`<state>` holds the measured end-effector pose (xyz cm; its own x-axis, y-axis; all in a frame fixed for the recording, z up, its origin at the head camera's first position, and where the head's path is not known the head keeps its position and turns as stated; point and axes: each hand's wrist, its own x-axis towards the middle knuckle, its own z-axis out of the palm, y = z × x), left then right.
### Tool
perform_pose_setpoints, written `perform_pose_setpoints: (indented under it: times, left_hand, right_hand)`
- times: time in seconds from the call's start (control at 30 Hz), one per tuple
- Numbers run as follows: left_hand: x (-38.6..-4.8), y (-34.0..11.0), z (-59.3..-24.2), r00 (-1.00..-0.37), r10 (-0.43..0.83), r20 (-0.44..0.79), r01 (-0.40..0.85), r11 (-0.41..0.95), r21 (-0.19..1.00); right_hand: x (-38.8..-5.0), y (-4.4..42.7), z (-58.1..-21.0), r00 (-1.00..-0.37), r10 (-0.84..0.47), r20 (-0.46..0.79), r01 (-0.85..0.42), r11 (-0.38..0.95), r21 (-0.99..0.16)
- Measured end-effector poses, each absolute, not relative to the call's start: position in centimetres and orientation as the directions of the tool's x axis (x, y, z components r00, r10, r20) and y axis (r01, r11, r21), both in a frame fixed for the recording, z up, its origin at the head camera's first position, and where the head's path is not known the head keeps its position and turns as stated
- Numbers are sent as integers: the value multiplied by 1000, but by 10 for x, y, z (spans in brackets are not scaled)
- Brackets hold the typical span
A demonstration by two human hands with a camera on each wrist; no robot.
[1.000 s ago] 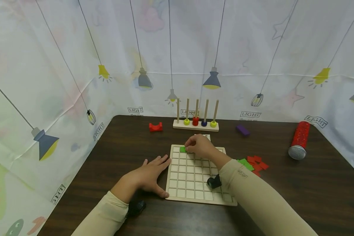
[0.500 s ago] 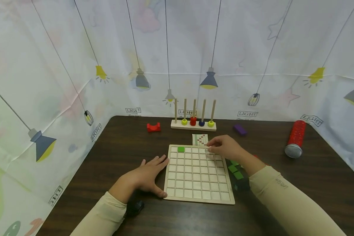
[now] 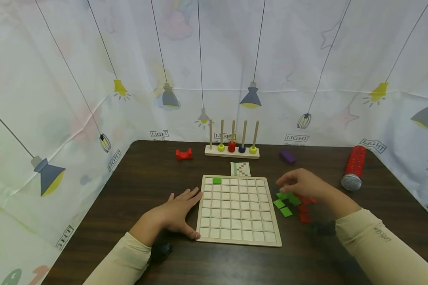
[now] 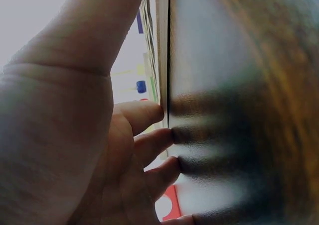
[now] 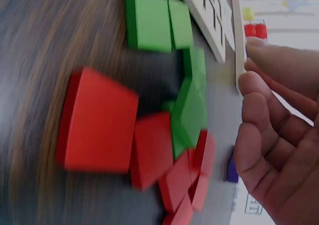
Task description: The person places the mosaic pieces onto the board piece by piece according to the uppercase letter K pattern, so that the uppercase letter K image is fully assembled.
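A light wooden grid board [image 3: 238, 211] lies on the dark table, with one green tile [image 3: 217, 181] in its top row. My left hand [image 3: 174, 211] rests with spread fingers against the board's left edge, thumb at the lower corner. Right of the board my right hand [image 3: 304, 183] hovers above loose green tiles [image 3: 286, 211] and red tiles [image 3: 304, 217]. In the right wrist view the right hand [image 5: 279, 120] has loosely bent fingers holding nothing, beside the red tiles [image 5: 99, 123] and green tiles [image 5: 152, 21].
A small patterned card [image 3: 240, 169] lies behind the board. Farther back stand a peg rack [image 3: 231, 152] with coloured rings, a red arch block [image 3: 183, 154] and a purple block [image 3: 288, 156]. A red microphone [image 3: 354, 166] lies at the right. Printed cloth hangs behind the table.
My right hand has moved from the board's top row rightward to above the loose tiles, leaving a green tile in the grid. The left hand has stayed at the board's edge.
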<state>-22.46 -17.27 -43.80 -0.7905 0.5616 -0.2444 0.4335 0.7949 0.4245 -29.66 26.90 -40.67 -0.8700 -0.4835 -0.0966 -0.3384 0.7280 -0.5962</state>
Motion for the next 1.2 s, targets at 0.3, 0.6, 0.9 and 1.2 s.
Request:
perform_pose_setpoints:
  times: [0.3, 0.6, 0.9, 1.2]
  left_hand:
    - [-224, -173, -437, -786, 570, -238, 440, 788, 431]
    - [-224, -173, -438, -788, 566, -243, 439, 793, 422]
    - [-224, -172, -438, -790, 564, -241, 440, 794, 419]
    - [-224, -173, -439, -793, 558, -243, 434, 798, 417]
  right_hand:
    - [-292, 274, -410, -828, -528, -187, -359, 757, -546]
    - [-289, 270, -412, -828, -530, -182, -388, 776, -498]
    - [-293, 265, -417, -839, -526, -140, -421, 790, -447]
    - [-297, 263, -420, -871, -489, -52, -411, 782, -469]
